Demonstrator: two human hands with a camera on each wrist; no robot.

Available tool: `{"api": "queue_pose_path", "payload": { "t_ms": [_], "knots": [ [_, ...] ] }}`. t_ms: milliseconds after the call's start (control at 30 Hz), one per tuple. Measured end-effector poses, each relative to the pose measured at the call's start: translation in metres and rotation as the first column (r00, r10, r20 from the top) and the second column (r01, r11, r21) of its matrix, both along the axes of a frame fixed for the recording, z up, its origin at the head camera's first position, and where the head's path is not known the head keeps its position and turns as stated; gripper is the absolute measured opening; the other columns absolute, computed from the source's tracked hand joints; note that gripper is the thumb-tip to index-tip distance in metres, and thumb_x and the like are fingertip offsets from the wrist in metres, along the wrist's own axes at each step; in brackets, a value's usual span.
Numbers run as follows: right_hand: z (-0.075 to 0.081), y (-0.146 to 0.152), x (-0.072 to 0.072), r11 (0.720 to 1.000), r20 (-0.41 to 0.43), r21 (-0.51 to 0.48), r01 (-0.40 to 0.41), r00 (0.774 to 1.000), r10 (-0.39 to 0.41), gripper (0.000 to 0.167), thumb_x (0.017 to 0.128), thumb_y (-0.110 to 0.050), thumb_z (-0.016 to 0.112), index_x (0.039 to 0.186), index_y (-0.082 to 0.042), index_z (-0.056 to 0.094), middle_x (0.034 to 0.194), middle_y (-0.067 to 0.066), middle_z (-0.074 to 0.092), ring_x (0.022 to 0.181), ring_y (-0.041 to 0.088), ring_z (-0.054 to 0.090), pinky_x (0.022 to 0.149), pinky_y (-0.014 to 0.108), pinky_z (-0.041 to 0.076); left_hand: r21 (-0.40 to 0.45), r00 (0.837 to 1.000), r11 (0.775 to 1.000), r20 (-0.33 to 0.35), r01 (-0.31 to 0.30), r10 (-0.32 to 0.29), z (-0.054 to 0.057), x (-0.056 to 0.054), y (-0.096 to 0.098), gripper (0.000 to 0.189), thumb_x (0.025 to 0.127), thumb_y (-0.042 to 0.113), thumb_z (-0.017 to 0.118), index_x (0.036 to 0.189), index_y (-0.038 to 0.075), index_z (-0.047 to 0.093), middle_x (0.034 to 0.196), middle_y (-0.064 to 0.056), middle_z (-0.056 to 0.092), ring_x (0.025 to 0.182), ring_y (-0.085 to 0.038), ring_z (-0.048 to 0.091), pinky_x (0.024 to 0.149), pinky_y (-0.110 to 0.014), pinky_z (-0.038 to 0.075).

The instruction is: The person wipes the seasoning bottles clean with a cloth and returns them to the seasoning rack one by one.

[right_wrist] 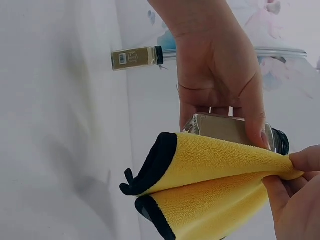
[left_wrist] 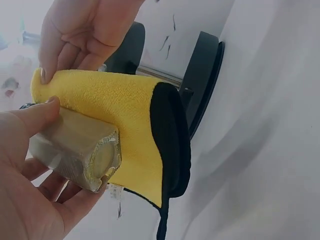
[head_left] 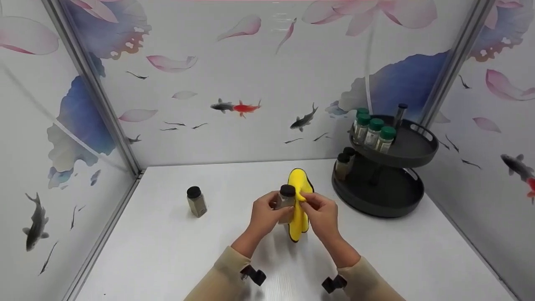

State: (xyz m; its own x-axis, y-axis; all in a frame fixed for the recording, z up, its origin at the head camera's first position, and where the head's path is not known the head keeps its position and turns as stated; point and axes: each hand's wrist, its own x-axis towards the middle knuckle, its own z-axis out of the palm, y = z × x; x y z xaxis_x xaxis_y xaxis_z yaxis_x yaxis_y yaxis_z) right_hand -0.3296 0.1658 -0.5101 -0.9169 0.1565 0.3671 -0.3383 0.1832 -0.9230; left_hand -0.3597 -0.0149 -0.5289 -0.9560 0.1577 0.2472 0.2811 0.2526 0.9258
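My left hand (head_left: 264,214) grips a clear glass spice jar (head_left: 286,203) with a black lid, holding it above the table. In the left wrist view the jar (left_wrist: 80,147) is filled with a greyish-brown powder, its base turned to the camera. My right hand (head_left: 322,213) pinches a yellow cloth (head_left: 298,209) with black edging, which hangs folded right beside the jar. The cloth (right_wrist: 215,180) covers part of the jar's side in the right wrist view. Whether it presses on the glass I cannot tell.
Another black-lidded spice jar (head_left: 197,202) stands upright on the white table (head_left: 159,251) at the left. A two-tier black rotating rack (head_left: 378,196) stands at the back right. Several green-lidded jars (head_left: 375,133) are on its upper tier, and black-lidded jars (head_left: 342,166) on its lower one.
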Motion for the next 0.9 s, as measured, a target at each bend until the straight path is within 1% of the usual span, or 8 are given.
{"api": "queue_pose_path", "payload": {
  "t_ms": [100,233,300,367,467,533,733,900],
  "knots": [
    [-0.002,-0.001,0.000,0.999,-0.030,0.030,0.025,0.999,-0.024,0.022,0.097,-0.001,0.074,0.117,-0.006,0.081,0.108,0.015,0.080,0.083,0.019,0.067,0.081,0.018,0.060,-0.007,1.000,1.000,0.000,0.003,-0.003,0.002,0.001,0.001,0.046,0.090,0.038,0.086,0.131,0.022,0.074,0.114,0.003,0.076,0.102,-0.015,0.069,0.096,-0.037,0.063],
    [-0.004,0.001,-0.004,0.999,-0.033,0.009,0.040,0.999,-0.040,0.021,0.097,-0.002,0.074,0.117,-0.006,0.081,0.109,0.015,0.080,0.085,0.016,0.069,0.081,0.018,0.060,-0.019,0.999,0.999,-0.014,0.051,-0.051,0.003,0.003,0.002,0.046,0.090,0.036,0.087,0.132,0.022,0.073,0.116,0.004,0.076,0.104,-0.013,0.070,0.098,-0.036,0.062],
    [-0.005,0.003,-0.007,0.999,-0.013,-0.021,0.031,0.999,-0.031,0.021,0.098,-0.003,0.073,0.117,-0.004,0.081,0.111,0.016,0.079,0.089,0.015,0.071,0.084,0.018,0.060,-0.028,0.996,0.996,-0.024,0.083,-0.084,0.003,0.003,0.002,0.045,0.090,0.035,0.087,0.131,0.023,0.074,0.115,0.005,0.075,0.103,-0.012,0.069,0.097,-0.034,0.061],
    [-0.007,0.005,-0.010,0.999,0.013,-0.049,0.014,1.000,-0.014,0.021,0.099,-0.002,0.072,0.118,-0.004,0.080,0.113,0.016,0.079,0.094,0.015,0.073,0.087,0.019,0.060,-0.041,0.993,0.993,-0.033,0.112,-0.114,0.003,0.003,0.002,0.042,0.089,0.035,0.087,0.128,0.025,0.074,0.110,0.005,0.074,0.099,-0.012,0.067,0.094,-0.032,0.060],
    [-0.008,0.008,-0.013,0.998,0.052,-0.068,-0.010,0.999,0.014,0.020,0.100,-0.004,0.071,0.118,-0.004,0.080,0.114,0.014,0.079,0.099,0.016,0.074,0.090,0.019,0.060,-0.059,0.990,0.990,-0.037,0.131,-0.134,0.003,0.004,0.002,0.038,0.088,0.036,0.088,0.123,0.027,0.075,0.102,0.004,0.070,0.094,-0.013,0.063,0.089,-0.030,0.058],
    [-0.009,0.008,-0.013,0.998,0.062,-0.066,-0.018,0.998,0.022,0.020,0.100,-0.004,0.070,0.118,-0.005,0.080,0.114,0.013,0.079,0.099,0.017,0.074,0.090,0.019,0.060,-0.058,0.991,0.990,-0.033,0.131,-0.133,0.004,0.004,0.002,0.038,0.088,0.036,0.088,0.122,0.028,0.075,0.100,0.004,0.069,0.093,-0.014,0.062,0.088,-0.030,0.057],
    [-0.010,0.005,-0.012,0.999,0.049,-0.043,-0.014,0.999,0.016,0.020,0.100,-0.004,0.072,0.118,-0.005,0.080,0.113,0.014,0.079,0.098,0.019,0.075,0.089,0.020,0.060,-0.004,0.994,0.994,-0.013,0.107,-0.107,0.003,0.004,0.002,0.043,0.090,0.032,0.087,0.130,0.027,0.074,0.113,0.006,0.075,0.101,-0.013,0.068,0.096,-0.034,0.061],
    [-0.013,-0.001,-0.008,1.000,0.049,-0.021,0.012,0.999,-0.010,0.020,0.099,-0.003,0.072,0.117,-0.004,0.080,0.111,0.015,0.079,0.092,0.018,0.073,0.084,0.018,0.060,0.028,0.998,0.998,0.015,0.053,-0.053,0.003,0.002,0.001,0.046,0.091,0.033,0.086,0.134,0.023,0.073,0.118,0.004,0.076,0.107,-0.014,0.070,0.102,-0.038,0.061]
  ]
}}
